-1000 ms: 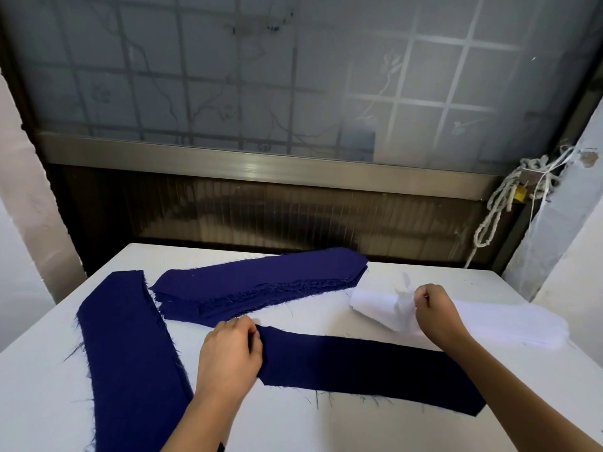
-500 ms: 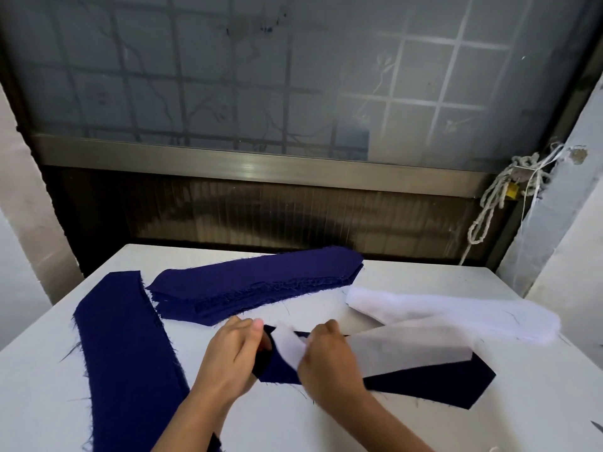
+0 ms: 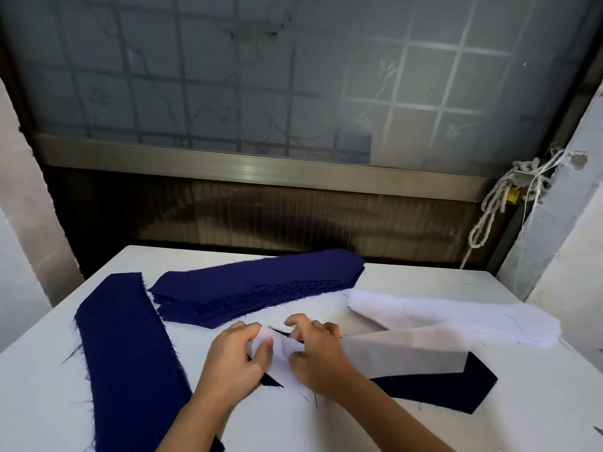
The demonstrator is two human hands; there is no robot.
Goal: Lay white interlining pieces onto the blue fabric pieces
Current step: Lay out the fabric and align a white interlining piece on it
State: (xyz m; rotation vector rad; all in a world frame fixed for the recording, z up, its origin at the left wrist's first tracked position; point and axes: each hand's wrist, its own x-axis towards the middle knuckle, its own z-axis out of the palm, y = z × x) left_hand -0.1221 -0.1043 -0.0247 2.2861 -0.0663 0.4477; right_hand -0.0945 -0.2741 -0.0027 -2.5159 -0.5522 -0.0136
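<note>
Interlining piece (image 3: 408,355) pinched at one end by left hand (image 3: 236,357) and right hand (image 3: 321,352), far end skewed on blue fabric piece (image 3: 456,391), could land misaligned

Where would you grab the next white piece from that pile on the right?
Probably pinch just the top layer at the left end of the white interlining stack, coming from the near side. The stack lies flat and long, and that end is uncovered and closest to the right hand.
</note>
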